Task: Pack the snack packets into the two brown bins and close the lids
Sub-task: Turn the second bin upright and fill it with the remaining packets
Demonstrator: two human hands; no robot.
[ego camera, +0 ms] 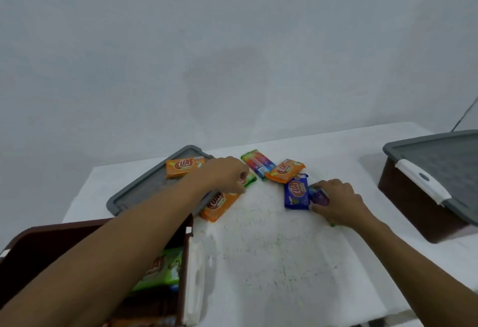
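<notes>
Several snack packets lie on the white table (271,262). My left hand (222,174) reaches over the open brown bin (185,262) at lower left and grips a green packet (249,179); an orange packet (219,205) lies just below the hand. My right hand (336,201) holds a purple packet (320,196) beside a blue packet (296,193). Another orange packet (284,170) and a multicoloured packet (257,163) lie behind them. One more orange packet (185,167) rests on the loose grey lid (144,189). A green packet (165,267) lies inside the open bin.
A second brown bin (413,197) stands at the right with its grey lid (445,161) on and a white latch (421,180). A white wall rises behind the table. The table's front edge runs along the lower right.
</notes>
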